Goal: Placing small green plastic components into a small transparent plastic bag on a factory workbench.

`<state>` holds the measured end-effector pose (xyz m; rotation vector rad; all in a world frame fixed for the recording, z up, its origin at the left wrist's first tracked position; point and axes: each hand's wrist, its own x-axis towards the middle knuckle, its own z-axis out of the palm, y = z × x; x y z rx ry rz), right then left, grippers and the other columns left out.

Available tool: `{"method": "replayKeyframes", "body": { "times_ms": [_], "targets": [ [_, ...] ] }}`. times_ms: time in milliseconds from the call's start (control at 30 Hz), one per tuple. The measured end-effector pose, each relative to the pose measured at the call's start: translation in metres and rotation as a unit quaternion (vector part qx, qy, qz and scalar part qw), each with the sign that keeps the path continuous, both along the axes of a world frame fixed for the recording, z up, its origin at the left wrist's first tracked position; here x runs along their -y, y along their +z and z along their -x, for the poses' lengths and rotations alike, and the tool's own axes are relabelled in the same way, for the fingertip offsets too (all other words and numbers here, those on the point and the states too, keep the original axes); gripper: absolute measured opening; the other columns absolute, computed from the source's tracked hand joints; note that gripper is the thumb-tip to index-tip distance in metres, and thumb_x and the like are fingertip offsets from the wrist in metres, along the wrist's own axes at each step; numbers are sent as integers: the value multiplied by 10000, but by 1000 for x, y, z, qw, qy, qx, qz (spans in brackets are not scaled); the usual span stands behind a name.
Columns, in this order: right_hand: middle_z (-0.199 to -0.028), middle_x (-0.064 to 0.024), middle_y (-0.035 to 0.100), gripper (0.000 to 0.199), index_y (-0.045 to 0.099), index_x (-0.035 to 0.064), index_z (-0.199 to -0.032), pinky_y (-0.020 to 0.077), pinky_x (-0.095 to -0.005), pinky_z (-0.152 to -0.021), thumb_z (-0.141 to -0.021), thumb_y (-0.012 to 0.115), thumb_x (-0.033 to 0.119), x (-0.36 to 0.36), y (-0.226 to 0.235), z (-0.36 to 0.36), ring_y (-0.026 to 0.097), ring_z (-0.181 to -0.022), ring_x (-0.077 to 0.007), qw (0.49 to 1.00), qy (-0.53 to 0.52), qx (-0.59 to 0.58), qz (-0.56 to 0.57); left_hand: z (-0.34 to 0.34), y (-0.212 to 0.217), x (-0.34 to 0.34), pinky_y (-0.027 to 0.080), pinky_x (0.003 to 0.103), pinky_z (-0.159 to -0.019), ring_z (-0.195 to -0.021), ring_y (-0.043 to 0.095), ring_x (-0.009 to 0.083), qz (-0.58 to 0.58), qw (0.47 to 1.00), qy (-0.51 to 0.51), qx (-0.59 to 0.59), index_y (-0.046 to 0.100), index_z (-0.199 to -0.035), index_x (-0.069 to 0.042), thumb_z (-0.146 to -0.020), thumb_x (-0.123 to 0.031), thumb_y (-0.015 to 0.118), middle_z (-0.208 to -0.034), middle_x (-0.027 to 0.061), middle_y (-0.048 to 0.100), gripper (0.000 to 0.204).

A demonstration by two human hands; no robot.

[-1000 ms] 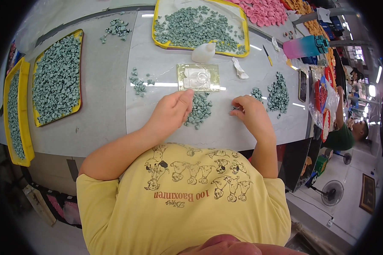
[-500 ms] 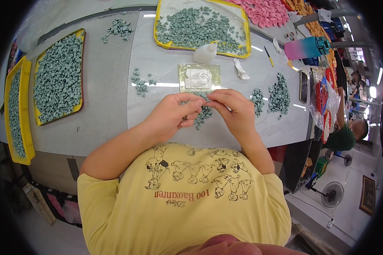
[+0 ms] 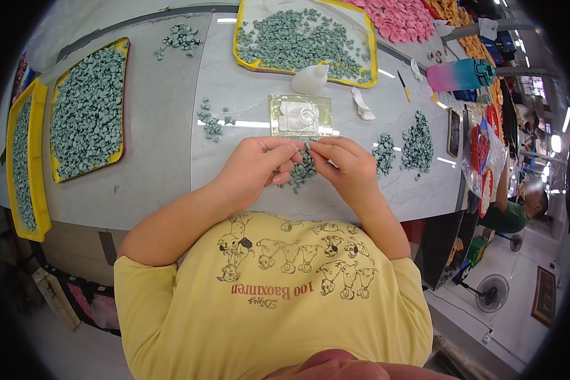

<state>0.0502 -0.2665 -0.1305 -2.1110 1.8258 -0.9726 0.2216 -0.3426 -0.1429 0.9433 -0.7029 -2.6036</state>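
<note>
Over a small heap of grey-green pieces [image 3: 299, 172], both my hands meet with their fingertips close together. My left hand [image 3: 265, 161] is pinched, thumb against forefinger, the other fingers curled. A tiny grey-green piece [image 3: 307, 146] shows between the two hands, at the tips of my right hand [image 3: 348, 163], which is also pinched. What sits in the left fingertips is too small to make out. Just beyond the hands lies a clear yellowish pad [image 3: 327, 116] with white paper on it. A white squeeze bottle [image 3: 309, 80] stands behind that.
Yellow-rimmed trays full of pieces stand at the back [image 3: 375, 63] and left [image 3: 125, 47]. Other piles [image 3: 418, 142] lie to the right, near a phone [image 3: 453, 132]. A crumpled tissue [image 3: 362, 104], yellow-handled knife [image 3: 404, 85] and pink-blue bottle [image 3: 459, 75] lie farther back.
The hands have parted slightly at the fingertips, so the small piece between them now shows. The whole view has shifted a little; the table items look unmoved.
</note>
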Motion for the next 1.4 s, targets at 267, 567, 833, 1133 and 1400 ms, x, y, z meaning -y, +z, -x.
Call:
{"method": "replayKeyframes", "body": {
  "times_ms": [267, 567, 833, 1133, 1400],
  "targets": [
    [-785, -74, 606, 262, 639, 21, -878, 485, -281, -543, -633, 695, -50, 17, 9, -4, 581, -656, -198, 996, 63, -57, 33, -11, -3, 3, 360, 214, -505, -556, 411, 74, 36, 999, 17, 3, 546, -1044, 39, -877, -117, 561, -845, 72, 579, 229],
    [-798, -71, 576, 255, 619, -10, -912, 451, -290, -535, -660, 647, -35, 32, 4, -9, 557, -667, -205, 970, 87, -216, 62, -23, -11, 8, 350, 210, -489, -555, 407, 70, -9, 999, 42, -14, 529, -961, -2, -877, -134, 572, -788, 62, 553, 162],
    [-803, -93, 582, 285, 610, -26, -919, 451, -273, -553, -643, 662, -71, 34, -2, -9, 563, -669, -193, 982, 95, -155, 56, -25, -13, 9, 339, 208, -489, -567, 402, 65, 7, 998, 55, -11, 533, -974, -6, -883, -149, 567, -762, 50, 533, 173],
    [-756, -68, 590, 52, 598, -33, -832, 432, -214, -549, -785, 620, -36, 17, 3, -30, 531, -610, -102, 856, -112, 474, -175, -28, -13, 7, 274, 190, -449, -537, 346, 47, -8, 998, 56, -38, 472, -895, -64, -918, -188, 510, -735, -1, 459, 131],
    [-770, -79, 599, 85, 598, -30, -799, 423, -218, -511, -738, 642, -68, 9, 2, -47, 536, -615, -115, 938, -67, 333, -74, -31, -2, 2, 231, 196, -425, -507, 307, 40, -72, 994, 45, -75, 455, -816, -74, -921, -211, 498, -674, -27, 401, 178]
  ]
}}
